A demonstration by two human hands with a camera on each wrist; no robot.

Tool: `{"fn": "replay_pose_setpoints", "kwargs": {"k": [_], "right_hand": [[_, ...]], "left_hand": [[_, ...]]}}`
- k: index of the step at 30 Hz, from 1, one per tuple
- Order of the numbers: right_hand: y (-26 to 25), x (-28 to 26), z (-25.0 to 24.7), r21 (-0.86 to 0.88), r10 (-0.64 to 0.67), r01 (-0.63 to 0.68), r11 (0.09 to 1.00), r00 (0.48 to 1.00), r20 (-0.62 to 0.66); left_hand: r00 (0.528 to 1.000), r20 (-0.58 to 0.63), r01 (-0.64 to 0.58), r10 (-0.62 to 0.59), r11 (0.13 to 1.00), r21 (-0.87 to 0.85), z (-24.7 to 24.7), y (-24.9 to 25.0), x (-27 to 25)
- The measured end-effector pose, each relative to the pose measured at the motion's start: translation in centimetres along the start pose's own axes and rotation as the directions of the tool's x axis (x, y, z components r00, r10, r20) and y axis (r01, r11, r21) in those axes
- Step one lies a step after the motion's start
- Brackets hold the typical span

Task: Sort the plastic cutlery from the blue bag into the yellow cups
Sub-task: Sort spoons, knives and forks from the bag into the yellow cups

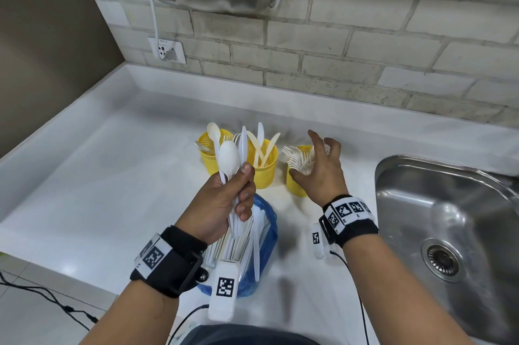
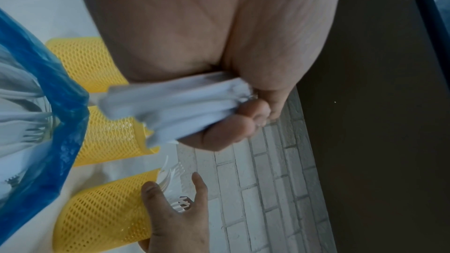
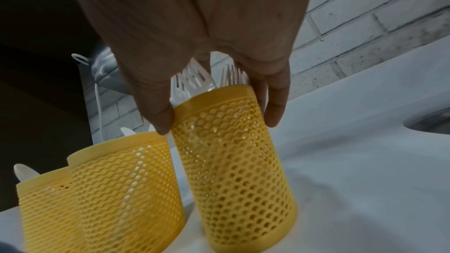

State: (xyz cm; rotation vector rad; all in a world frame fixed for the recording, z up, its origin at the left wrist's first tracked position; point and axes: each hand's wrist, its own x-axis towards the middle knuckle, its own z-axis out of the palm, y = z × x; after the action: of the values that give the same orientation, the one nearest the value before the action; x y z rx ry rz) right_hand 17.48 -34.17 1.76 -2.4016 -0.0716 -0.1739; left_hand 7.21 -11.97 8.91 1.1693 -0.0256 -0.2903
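White plastic cutlery bundle (image 1: 234, 176) is gripped in my left hand (image 1: 222, 201) above the blue plastic bag (image 1: 266, 235); at two o'clock, my right hand (image 1: 320, 173) hovers spread, empty, over the fork-filled yellow mesh cup (image 1: 295, 184).

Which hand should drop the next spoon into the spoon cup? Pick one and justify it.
Probably the right hand: it is open and empty over the fork cup. The left hand grips the cutlery bundle, so it can only present the spoon. The spoon cup stands leftmost.
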Motion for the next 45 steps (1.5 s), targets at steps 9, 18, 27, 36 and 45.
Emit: {"fn": "replay_pose_setpoints", "kwargs": {"k": [9, 18, 27, 36, 45], "right_hand": [[0.1, 0.6, -0.3, 0.004, 0.045, -0.045, 0.999, 0.999, 0.017], [-5.1, -1.2, -3.1, 0.003, 0.003, -0.003, 1.0, 0.999, -0.051], [-13.3, -4.0, -5.7, 0.529, -0.329, 0.247, 0.812, 0.942, 0.065], [-14.7, -5.3, -4.5, 0.598, -0.269, 0.187, 0.78, 0.962, 0.05], [-16.7, -5.3, -3.2, 0.712, -0.245, 0.142, 0.687, 0.969, 0.043]], "left_hand": [[1.0, 0.001, -0.005, 0.005, 1.0, -0.015, 0.0, 0.3, -0.3], [0.999, 0.009, -0.034, 0.034, 0.999, 0.006, 0.1, 0.4, -0.7], [0.997, 0.03, -0.067, 0.065, 0.994, 0.085, 0.3, 1.0, -1.5], [0.998, 0.002, -0.065, 0.065, 0.99, 0.127, -0.7, 1.6, -2.9], [0.998, 0.001, -0.058, 0.059, 0.987, 0.147, -2.2, 2.4, -3.7]]}}
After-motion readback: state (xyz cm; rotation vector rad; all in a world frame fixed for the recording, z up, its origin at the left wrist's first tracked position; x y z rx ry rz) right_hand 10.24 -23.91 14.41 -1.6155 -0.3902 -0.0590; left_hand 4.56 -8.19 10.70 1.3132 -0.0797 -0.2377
